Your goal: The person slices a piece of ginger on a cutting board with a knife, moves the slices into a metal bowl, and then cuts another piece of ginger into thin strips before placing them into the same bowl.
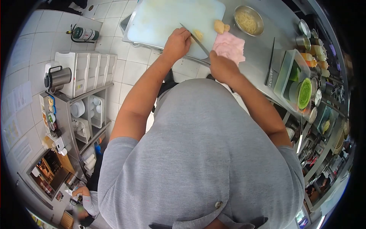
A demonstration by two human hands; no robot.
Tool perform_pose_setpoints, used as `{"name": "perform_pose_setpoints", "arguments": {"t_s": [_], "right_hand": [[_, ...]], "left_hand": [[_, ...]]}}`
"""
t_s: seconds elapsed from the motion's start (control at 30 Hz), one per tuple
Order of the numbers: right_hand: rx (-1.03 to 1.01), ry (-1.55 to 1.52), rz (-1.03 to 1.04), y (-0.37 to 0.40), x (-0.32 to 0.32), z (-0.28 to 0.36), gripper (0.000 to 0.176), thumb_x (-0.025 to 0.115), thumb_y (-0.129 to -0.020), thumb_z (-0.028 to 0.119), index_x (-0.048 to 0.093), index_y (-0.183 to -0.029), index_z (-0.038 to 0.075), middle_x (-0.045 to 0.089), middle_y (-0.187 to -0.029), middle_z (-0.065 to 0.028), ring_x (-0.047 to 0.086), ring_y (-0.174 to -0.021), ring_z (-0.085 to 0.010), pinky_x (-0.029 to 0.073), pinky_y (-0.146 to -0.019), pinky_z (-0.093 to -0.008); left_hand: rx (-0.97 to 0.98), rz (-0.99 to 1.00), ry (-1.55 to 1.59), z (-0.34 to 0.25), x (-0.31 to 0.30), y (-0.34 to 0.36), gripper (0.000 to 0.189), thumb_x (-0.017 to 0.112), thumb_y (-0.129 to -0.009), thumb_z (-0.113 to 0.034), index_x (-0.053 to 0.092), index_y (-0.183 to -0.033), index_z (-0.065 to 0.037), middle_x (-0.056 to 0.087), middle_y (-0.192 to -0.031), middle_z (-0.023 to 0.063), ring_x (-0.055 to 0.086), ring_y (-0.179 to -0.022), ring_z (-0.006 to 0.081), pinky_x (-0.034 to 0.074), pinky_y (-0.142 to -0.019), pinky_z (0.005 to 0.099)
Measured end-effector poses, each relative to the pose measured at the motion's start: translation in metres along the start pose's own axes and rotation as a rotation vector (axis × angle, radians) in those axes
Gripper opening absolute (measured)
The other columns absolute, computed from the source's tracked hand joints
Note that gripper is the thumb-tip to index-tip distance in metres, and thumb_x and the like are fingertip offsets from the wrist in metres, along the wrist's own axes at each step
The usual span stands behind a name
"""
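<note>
My right hand [222, 68] grips the handle of a long knife [195, 39] whose blade reaches up over the white cutting board [160, 19]. My left hand [176, 44] rests on the board, fingers curled beside a small yellowish piece of food [198, 35] at the blade. Two more pale yellow pieces [221, 27] lie at the board's right edge. A pink cloth [230, 47] lies just right of the board, next to my right hand.
A metal bowl of shredded pale food [249, 21] sits on the steel counter [263, 57]. Another knife [270, 63], a clear tub [291, 72], a green-filled bowl [304, 93] and sauce bottles [314, 57] stand right. A shelf of dishes [82, 110] and a kettle [58, 77] are left. Another person [85, 202] works at bottom left.
</note>
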State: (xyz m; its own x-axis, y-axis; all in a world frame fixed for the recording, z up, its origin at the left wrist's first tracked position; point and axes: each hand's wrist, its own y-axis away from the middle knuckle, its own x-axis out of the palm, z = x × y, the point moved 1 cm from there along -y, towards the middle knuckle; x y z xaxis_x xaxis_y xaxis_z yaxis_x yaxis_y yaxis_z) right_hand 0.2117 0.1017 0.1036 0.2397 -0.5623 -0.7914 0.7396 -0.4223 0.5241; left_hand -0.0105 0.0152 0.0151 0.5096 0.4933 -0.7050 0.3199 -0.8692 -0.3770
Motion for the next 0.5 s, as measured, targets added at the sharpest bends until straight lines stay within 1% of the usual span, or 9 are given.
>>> {"name": "perform_pose_setpoints", "arguments": {"t_s": [0.03, 0.13, 0.17, 0.23, 0.3, 0.37, 0.4, 0.47, 0.5], "right_hand": [[-0.018, -0.010, -0.043, 0.000, 0.013, -0.002, 0.029, 0.045, -0.108, 0.006, 0.060, -0.130, -0.006, 0.080, -0.114, -0.0333, 0.079, -0.107, -0.0521, 0.060, -0.094, -0.0641], [0.012, -0.031, -0.025, -0.017, 0.026, -0.003, 0.028, 0.046, -0.107, 0.006, 0.060, -0.129, -0.005, 0.080, -0.112, -0.0341, 0.079, -0.107, -0.0520, 0.059, -0.093, -0.0642], [0.015, -0.037, -0.019, -0.021, 0.021, -0.002, 0.028, 0.046, -0.107, 0.006, 0.060, -0.129, -0.005, 0.080, -0.112, -0.0341, 0.079, -0.107, -0.0520, 0.059, -0.093, -0.0642], [-0.012, -0.028, 0.031, -0.020, -0.012, 0.009, 0.026, 0.046, -0.107, 0.006, 0.059, -0.127, -0.005, 0.080, -0.111, -0.0343, 0.079, -0.106, -0.0520, 0.059, -0.093, -0.0644], [-0.009, -0.013, 0.018, -0.014, -0.011, 0.004, 0.025, 0.046, -0.107, 0.006, 0.058, -0.127, -0.005, 0.080, -0.111, -0.0342, 0.079, -0.106, -0.0520, 0.059, -0.093, -0.0646], [-0.014, 0.001, 0.003, -0.008, 0.005, -0.004, 0.025, 0.047, -0.108, 0.007, 0.057, -0.127, -0.004, 0.080, -0.111, -0.0338, 0.079, -0.106, -0.0521, 0.059, -0.093, -0.0652], [-0.018, 0.011, 0.004, -0.013, 0.020, -0.008, 0.025, 0.047, -0.108, 0.007, 0.057, -0.127, -0.004, 0.080, -0.111, -0.0338, 0.079, -0.106, -0.0521, 0.059, -0.093, -0.0652], [0.016, -0.030, -0.065, -0.018, 0.045, -0.015, 0.025, 0.048, -0.107, 0.008, 0.057, -0.127, -0.004, 0.080, -0.110, -0.0332, 0.079, -0.106, -0.0520, 0.059, -0.093, -0.0649], [0.007, -0.023, -0.052, -0.019, 0.037, -0.010, 0.026, 0.050, -0.107, 0.008, 0.058, -0.128, -0.004, 0.080, -0.110, -0.0327, 0.079, -0.107, -0.0515, 0.059, -0.094, -0.0641]], "left_hand": [[-0.004, -0.015, 0.023, 0.000, 0.001, 0.001, 0.009, 0.072, -0.093, -0.001, 0.075, -0.102, -0.001, 0.073, -0.106, 0.0154, 0.070, -0.102, 0.0402, 0.060, -0.092, 0.0503], [0.005, -0.031, 0.041, 0.002, 0.001, 0.004, 0.009, 0.072, -0.093, -0.001, 0.075, -0.101, -0.001, 0.073, -0.105, 0.0156, 0.070, -0.102, 0.0403, 0.060, -0.092, 0.0504], [0.030, -0.040, 0.035, 0.002, 0.000, 0.005, 0.009, 0.072, -0.093, -0.001, 0.075, -0.101, -0.001, 0.073, -0.105, 0.0158, 0.070, -0.101, 0.0403, 0.060, -0.092, 0.0505], [0.031, -0.028, 0.028, 0.001, 0.000, 0.008, 0.009, 0.072, -0.093, -0.001, 0.075, -0.101, -0.001, 0.073, -0.104, 0.0159, 0.070, -0.101, 0.0404, 0.060, -0.091, 0.0505], [0.040, -0.041, 0.017, 0.002, 0.000, 0.002, 0.009, 0.072, -0.093, -0.001, 0.075, -0.101, -0.001, 0.073, -0.104, 0.0160, 0.070, -0.101, 0.0404, 0.060, -0.091, 0.0505], [-0.022, 0.019, 0.024, 0.006, 0.002, 0.005, 0.017, 0.075, -0.091, -0.001, 0.076, -0.107, 0.001, 0.076, -0.113, 0.0174, 0.071, -0.110, 0.0417, 0.060, -0.098, 0.0496], [-0.026, 0.009, 0.024, 0.007, 0.001, 0.004, 0.017, 0.075, -0.091, -0.001, 0.076, -0.107, 0.001, 0.076, -0.113, 0.0174, 0.071, -0.110, 0.0417, 0.060, -0.098, 0.0496], [-0.022, 0.001, 0.052, 0.006, 0.002, 0.007, 0.016, 0.075, -0.091, -0.001, 0.076, -0.107, 0.001, 0.076, -0.113, 0.0174, 0.071, -0.110, 0.0417, 0.060, -0.098, 0.0496], [-0.026, 0.002, 0.054, 0.006, 0.002, 0.007, 0.016, 0.075, -0.091, -0.001, 0.076, -0.107, 0.001, 0.076, -0.113, 0.0174, 0.071, -0.110, 0.0417, 0.060, -0.098, 0.0496]]}}
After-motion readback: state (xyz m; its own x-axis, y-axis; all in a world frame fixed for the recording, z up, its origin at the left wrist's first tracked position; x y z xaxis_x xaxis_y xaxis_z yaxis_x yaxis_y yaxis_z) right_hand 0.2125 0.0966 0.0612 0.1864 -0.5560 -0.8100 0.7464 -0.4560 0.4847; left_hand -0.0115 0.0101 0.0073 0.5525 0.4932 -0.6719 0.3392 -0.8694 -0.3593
